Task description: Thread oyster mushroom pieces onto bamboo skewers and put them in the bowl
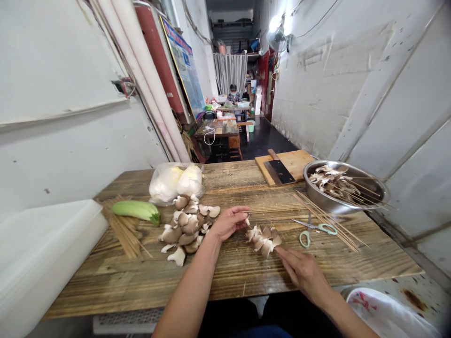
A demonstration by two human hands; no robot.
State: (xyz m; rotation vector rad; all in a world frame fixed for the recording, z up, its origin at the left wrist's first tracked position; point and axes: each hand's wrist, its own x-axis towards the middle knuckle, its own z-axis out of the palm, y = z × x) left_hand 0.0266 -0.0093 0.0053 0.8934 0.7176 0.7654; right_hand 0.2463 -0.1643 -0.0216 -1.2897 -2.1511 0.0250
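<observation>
My left hand [229, 224] is closed in a pinch on a small oyster mushroom piece [247, 219], close to the tip end of a skewer. Several brown and white oyster mushrooms are threaded together on that mushroom skewer [263, 240], just above the table. At its near end my right hand [306, 272] is closed on it, with the stick itself mostly hidden by the fingers. Left of my left hand lies a pile of loose oyster mushrooms [190, 224]. Green-handled scissors [310, 227] rest open to the right of the skewer.
A steel bowl [347, 206] of skewered mushrooms stands at the right, beside loose bamboo sticks [327, 220]. Behind are a cutting board [299, 162] with a cleaver [280, 172] and a bagged white item [176, 183]. A green squash [136, 210] lies on more sticks [123, 234]. One person [233, 95] sits far back.
</observation>
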